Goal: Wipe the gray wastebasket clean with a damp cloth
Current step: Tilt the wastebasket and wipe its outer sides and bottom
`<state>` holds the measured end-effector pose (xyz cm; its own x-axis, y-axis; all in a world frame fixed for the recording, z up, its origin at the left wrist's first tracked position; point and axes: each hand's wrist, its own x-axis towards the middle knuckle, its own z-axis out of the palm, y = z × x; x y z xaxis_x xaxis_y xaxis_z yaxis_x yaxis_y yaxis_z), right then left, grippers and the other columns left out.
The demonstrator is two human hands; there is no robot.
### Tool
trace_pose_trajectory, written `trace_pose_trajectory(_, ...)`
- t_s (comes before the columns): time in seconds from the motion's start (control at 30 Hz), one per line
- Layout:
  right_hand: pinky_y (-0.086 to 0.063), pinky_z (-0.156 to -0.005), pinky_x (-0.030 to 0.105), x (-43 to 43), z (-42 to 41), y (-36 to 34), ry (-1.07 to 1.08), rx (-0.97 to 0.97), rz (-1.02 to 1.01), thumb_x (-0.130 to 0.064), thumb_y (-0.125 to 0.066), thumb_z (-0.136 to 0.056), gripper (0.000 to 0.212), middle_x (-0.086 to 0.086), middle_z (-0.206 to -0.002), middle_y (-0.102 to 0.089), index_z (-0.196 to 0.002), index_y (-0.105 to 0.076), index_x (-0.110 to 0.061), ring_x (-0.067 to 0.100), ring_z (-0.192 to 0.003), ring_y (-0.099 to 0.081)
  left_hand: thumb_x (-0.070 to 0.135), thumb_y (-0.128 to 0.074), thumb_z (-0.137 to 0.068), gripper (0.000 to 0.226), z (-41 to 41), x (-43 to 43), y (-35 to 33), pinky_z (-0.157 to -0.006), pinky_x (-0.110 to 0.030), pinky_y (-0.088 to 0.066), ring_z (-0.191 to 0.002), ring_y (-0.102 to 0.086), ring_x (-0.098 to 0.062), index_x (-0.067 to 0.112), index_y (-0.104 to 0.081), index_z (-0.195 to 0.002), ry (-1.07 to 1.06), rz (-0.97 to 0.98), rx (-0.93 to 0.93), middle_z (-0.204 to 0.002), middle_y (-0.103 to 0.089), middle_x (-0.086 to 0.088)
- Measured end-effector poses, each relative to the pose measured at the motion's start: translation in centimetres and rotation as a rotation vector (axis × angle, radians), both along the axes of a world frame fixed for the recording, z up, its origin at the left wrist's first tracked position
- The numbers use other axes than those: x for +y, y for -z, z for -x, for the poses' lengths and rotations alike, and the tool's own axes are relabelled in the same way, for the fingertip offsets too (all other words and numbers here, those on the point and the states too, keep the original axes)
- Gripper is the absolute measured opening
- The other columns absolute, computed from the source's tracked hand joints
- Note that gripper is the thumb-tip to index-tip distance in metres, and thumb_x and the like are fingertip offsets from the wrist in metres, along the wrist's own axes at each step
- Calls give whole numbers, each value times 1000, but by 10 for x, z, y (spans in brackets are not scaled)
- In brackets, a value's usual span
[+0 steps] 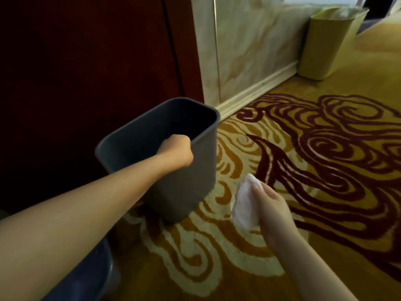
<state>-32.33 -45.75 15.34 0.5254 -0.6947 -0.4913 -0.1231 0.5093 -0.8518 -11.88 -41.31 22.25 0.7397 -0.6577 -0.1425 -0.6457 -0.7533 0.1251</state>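
Your left hand grips the near rim of the gray wastebasket, fingers curled over the edge and down inside, so only knuckles and the back of the hand show. The basket is tilted, its mouth tipped up toward you and away from the dark red wooden panel behind it. Its base sits below your left fingers, at or just above the patterned carpet; contact there is hard to tell.

Your right hand is closed around one white cloth, bunched up, thumb pressed on top, most of the cloth sticking out left of your fingers. The cloth is near the basket's right wall, not touching it.

Counts: two wastebaskets in all. One is gray, in your left hand; one is a yellowish bin with a clear liner, standing well beyond your right fingers against the marble wall. One cloth. One dark blue rounded object under your left forearm, partly hidden, kind unclear.
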Motion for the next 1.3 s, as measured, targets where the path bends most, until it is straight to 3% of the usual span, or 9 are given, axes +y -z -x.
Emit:
trace_pose_trajectory(0.17,-51,-91,25,18,-34,-7,-2,-109,210,-36,-41,-95,37,-18,-124,-56,-132,-43,-38,-5,-111,-54,17,-52,-89,15,-15,-2,-22,-53,-31,-41,-73,-57,-26,7,-63,-88,-55,190,-18,-86,-63,-11)
trace_pose_trajectory(0.27,-25,-113,33,40,-65,-17,-100,-164,462,-33,-37,-97,42,-15,-148,-33,-139,-30,-38,-1,-134,-25,16,-55,-88,17,-16,2,-32,-78,-45,-54,-87,-63,-33,5,-67,-95,-68,347,103,-95,-68,-16)
trace_pose_trajectory(0.43,4,-116,31,66,-106,-27,-276,-197,909,-37,-26,-99,49,-14,-158,-3,-146,-14,-30,1,-141,13,12,-56,-88,37,-20,4,-40,-99,-48,-46,-113,-58,-33,-1,-55,-123,-87,452,232,-121,-62,-22)
trace_pose_trajectory(0.5,9,-115,30,63,-114,-26,-262,-141,1032,-42,-18,-98,51,-13,-158,0,-147,-12,-30,1,-140,19,10,-55,-88,35,-22,3,-45,-94,-41,-48,-111,-59,-29,-1,-56,-122,-90,529,275,-115,-65,-16)
trace_pose_trajectory(0.67,-8,-113,33,50,-118,-15,-116,47,1259,-35,-24,-96,49,-6,-155,-22,-144,-26,-28,16,-144,-10,1,-51,-89,15,-19,-4,-46,-85,-35,-49,-89,-63,-24,7,-64,-93,-123,665,465,-81,-65,-5)
trace_pose_trajectory(0.83,-16,-110,33,42,-118,14,-96,179,1324,-33,-33,-97,46,-3,-151,-33,-143,-30,-27,19,-141,-25,0,-51,-89,19,-25,-9,-21,-77,-35,-50,-77,-62,-22,-1,-62,-104,-160,631,552,-84,-66,-9)
trace_pose_trajectory(0.93,-15,-111,33,31,-114,30,-100,234,1265,-36,-28,-97,48,-4,-153,-30,-144,-24,-29,17,-142,-21,3,-53,-88,17,-33,-8,-14,-65,-32,-50,-69,-62,-19,6,-63,-102,-217,631,576,-77,-65,-6)
trace_pose_trajectory(1.1,-8,-118,32,-7,-83,72,-18,409,1048,-35,-24,-98,48,-1,-155,-23,-145,-21,-23,13,-144,-12,8,-54,-88,19,-41,-2,-13,-77,-40,-51,-82,-64,-23,9,-63,-105,-268,611,569,-87,-67,-7)
trace_pose_trajectory(1.3,-26,-107,31,-30,-55,105,247,386,850,-24,-40,-97,39,0,-143,-45,-136,-45,-19,22,-130,-38,7,-51,-89,22,-31,-9,-15,-70,-35,-53,-82,-64,-26,6,-62,-108,-243,628,552,-90,-66,-9)
